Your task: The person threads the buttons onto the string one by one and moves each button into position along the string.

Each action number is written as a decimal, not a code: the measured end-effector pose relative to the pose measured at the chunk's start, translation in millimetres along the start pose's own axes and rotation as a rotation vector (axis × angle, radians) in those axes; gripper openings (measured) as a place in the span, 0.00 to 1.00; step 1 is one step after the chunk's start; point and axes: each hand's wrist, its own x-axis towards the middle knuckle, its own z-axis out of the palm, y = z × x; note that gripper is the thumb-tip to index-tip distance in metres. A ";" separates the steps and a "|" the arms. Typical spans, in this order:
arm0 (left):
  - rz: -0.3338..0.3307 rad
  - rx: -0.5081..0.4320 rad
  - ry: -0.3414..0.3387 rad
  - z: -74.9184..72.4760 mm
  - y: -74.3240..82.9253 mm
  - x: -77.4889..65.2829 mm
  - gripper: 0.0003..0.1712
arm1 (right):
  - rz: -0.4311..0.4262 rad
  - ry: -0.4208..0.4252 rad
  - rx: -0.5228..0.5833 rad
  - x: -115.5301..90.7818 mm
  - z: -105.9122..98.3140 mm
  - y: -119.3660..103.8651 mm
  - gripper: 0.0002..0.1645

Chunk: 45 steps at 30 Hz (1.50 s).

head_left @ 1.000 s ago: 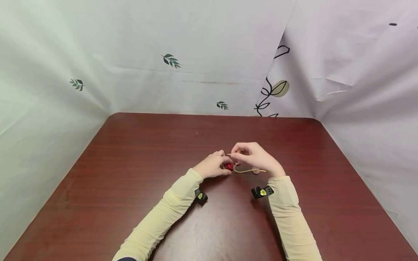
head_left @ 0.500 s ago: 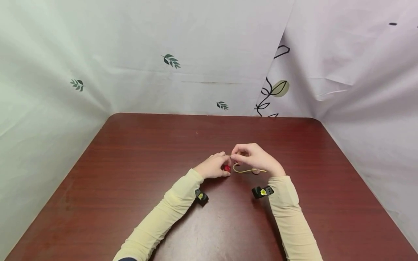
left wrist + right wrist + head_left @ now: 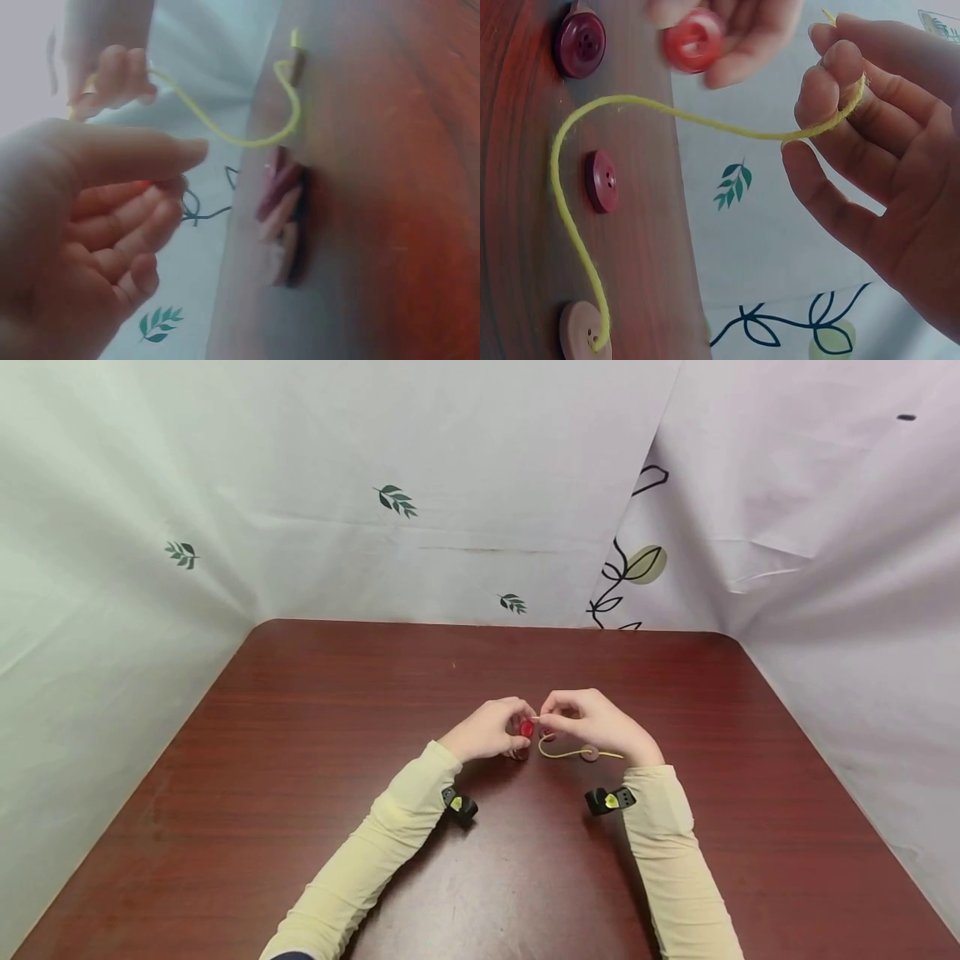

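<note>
Above the brown desk (image 3: 360, 693), the left hand (image 3: 487, 729) pinches a red button (image 3: 693, 41) just beside the right hand (image 3: 594, 724), which grips a yellow string (image 3: 718, 126) whose tip could buckle against that button if too little sticks out!

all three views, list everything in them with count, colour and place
red button: one, red, held by the left hand
yellow string: one, yellow, held by the right hand, running through the pale pink button
pale pink button: one, pale pink, on the table
magenta button: one, magenta, on the table
dark purple button: one, dark purple, on the table by the left hand
further pale discs, likely buttons: count unclear, pale, beside the dark purple one
table: one, reddish brown, under everything
printed backdrop: whitish, leaf prints, behind and beside the table
wrist cameras: two, black, one per wrist
sleeves: two, pale yellow, on both arms
hands: two, near the table's middle
</note>
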 end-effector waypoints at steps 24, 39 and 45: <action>0.079 -0.310 0.231 -18.6 13.7 -7.5 0.17 | -0.126 0.108 0.154 0.5 -4.0 1.4 0.07; 0.107 -0.329 0.284 -22.1 10.1 -8.5 0.16 | -0.168 0.101 0.228 -1.5 -4.8 -2.7 0.08; 0.084 -0.450 0.274 -25.8 11.3 -9.6 0.16 | -0.169 0.102 0.227 -0.1 -3.1 -3.3 0.08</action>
